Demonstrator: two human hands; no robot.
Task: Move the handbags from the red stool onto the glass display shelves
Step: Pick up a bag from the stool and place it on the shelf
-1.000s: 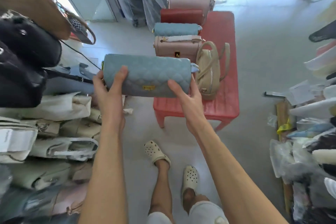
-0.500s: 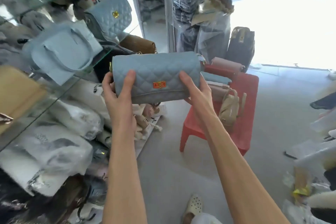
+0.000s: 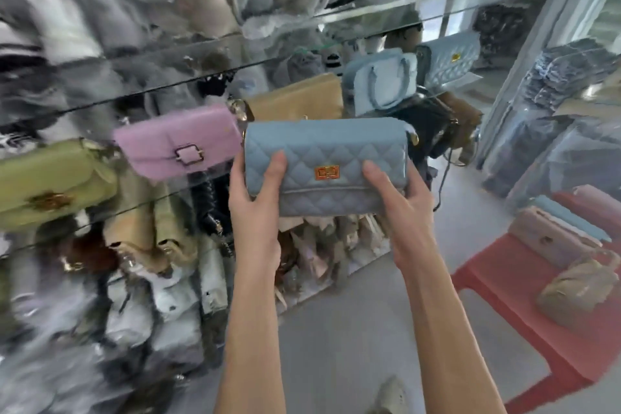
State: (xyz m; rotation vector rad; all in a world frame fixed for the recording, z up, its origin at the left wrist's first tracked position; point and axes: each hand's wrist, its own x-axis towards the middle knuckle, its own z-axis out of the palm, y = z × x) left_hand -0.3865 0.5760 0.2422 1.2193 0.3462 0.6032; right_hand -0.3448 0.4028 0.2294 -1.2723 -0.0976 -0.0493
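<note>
I hold a light blue quilted handbag (image 3: 327,158) with a gold clasp in both hands, level and facing me. My left hand (image 3: 257,202) grips its left end and my right hand (image 3: 400,202) its right end. The bag is in front of the glass display shelves (image 3: 208,74), beside a pink handbag (image 3: 178,141) and a tan handbag (image 3: 299,101) on the middle shelf. The red stool (image 3: 524,329) is at the lower right, with a beige bag (image 3: 578,289), a pink bag (image 3: 547,239) and more bags behind them.
A green handbag (image 3: 50,181) sits at the shelf's left. Two pale blue bags (image 3: 383,81) stand at the shelf's right end. Wrapped bags fill the lower shelves and floor on the left (image 3: 168,296). Plastic-covered stock (image 3: 564,111) stands on the right. Grey floor (image 3: 336,346) lies between.
My view has swung left from the stool to the shelves. Both hands have carried the blue quilted bag up and over, in front of the middle shelf.
</note>
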